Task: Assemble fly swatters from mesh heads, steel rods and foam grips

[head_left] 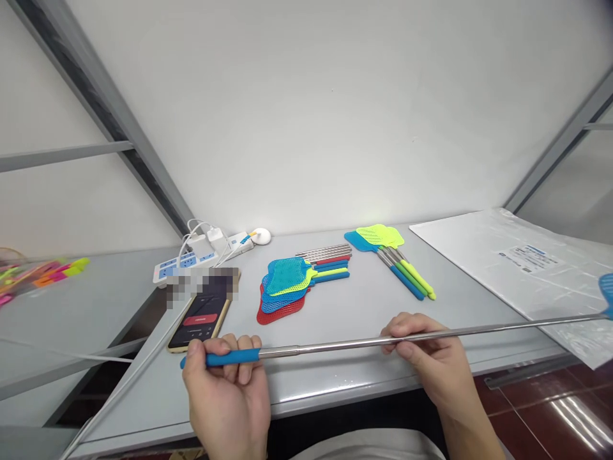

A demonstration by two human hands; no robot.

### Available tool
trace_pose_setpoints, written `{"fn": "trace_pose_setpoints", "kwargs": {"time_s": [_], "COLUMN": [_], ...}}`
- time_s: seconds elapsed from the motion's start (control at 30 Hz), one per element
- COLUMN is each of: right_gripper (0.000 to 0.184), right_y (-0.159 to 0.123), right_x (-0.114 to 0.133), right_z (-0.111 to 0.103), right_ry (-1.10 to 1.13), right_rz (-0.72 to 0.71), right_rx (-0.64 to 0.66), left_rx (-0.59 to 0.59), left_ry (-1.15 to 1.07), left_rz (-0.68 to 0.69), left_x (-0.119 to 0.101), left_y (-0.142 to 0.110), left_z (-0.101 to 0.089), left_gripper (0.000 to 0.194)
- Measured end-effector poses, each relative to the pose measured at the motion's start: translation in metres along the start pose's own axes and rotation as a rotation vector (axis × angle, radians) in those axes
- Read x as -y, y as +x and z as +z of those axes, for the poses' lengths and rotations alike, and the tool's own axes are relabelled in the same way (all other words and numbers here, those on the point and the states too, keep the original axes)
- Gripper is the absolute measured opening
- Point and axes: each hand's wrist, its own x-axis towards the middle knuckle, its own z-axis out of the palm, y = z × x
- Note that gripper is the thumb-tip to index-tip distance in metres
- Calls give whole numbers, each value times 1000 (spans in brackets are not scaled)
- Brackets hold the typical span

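A telescopic fly swatter [335,345] stretches across the view at full length, its steel rod drawn out. My left hand [230,390] is closed around its blue handle. With thumb and fingers, my right hand [426,351] pinches the rod about midway along. The blue swatter head [607,294] is cut off by the right edge of the view. Beyond my hands lie stacked swatter heads [287,281] in blue, yellow and red, beside several steel rods [325,253]. Farther right sits a group of collapsed swatters [397,255] with blue and green handles.
A phone [204,316] lies at the left of the grey table [364,306], in front of a power strip [186,263] with plugs and white cables. A white plastic package [488,262] covers the right side. Colourful items [43,275] lie at far left.
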Motion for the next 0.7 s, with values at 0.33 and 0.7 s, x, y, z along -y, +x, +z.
{"fn": "trace_pose_setpoints", "kwargs": {"time_s": [0.33,0.7], "right_gripper": [15,34], "right_y": [5,2], "right_x": [-3,1], "right_z": [19,45], "right_ry": [-31,23], "right_rz": [-35,13], "right_rx": [123,287], "left_rx": [-88,37], "left_ry": [-4,7], "left_rz": [-61,-149], "left_x": [24,30], "left_y": [-33,-39], "left_z": [10,5], "left_gripper": [39,45]}}
